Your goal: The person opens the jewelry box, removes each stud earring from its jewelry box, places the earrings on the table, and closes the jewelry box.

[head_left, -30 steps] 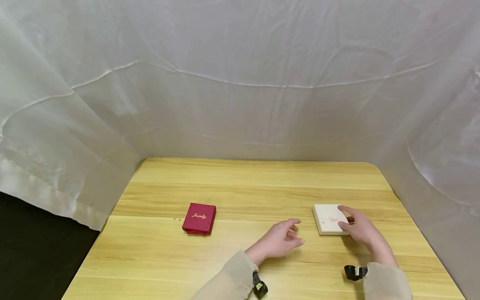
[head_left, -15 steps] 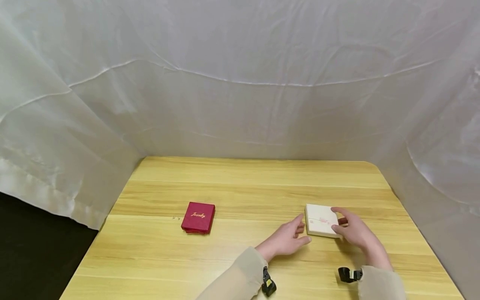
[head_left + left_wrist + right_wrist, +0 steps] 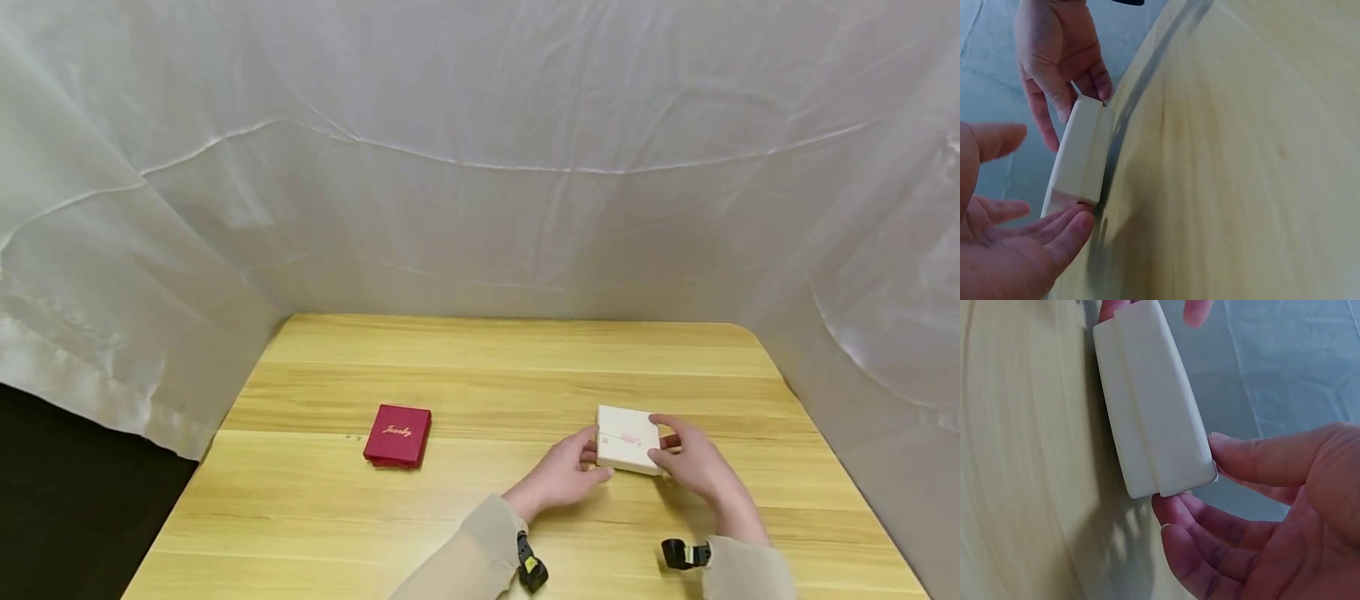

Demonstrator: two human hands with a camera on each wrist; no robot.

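A flat white box point(image 3: 621, 442) with pink print on top is at the right middle of the table in the head view. My right hand point(image 3: 696, 460) holds its right edge; in the right wrist view the thumb lies along one face of the box point(image 3: 1154, 406) and fingertips press its end. My left hand point(image 3: 558, 475) is at the opposite edge. In the left wrist view, extended fingertips of that hand point(image 3: 1022, 250) touch the near end of the box point(image 3: 1082, 147), while the thumb stays apart. Whether its underside fully touches the table I cannot tell.
A dark red box point(image 3: 397, 435) with gold "Jewelry" lettering lies left of the hands on the wooden table point(image 3: 480, 375). Pale fabric point(image 3: 480, 225) hangs behind the table and on both sides. Dark floor point(image 3: 75, 500) shows at the lower left.
The white box has moved left with my right hand. My left hand moved right, then slightly back, and its fingers now meet the box's left edge. The red box stayed put.
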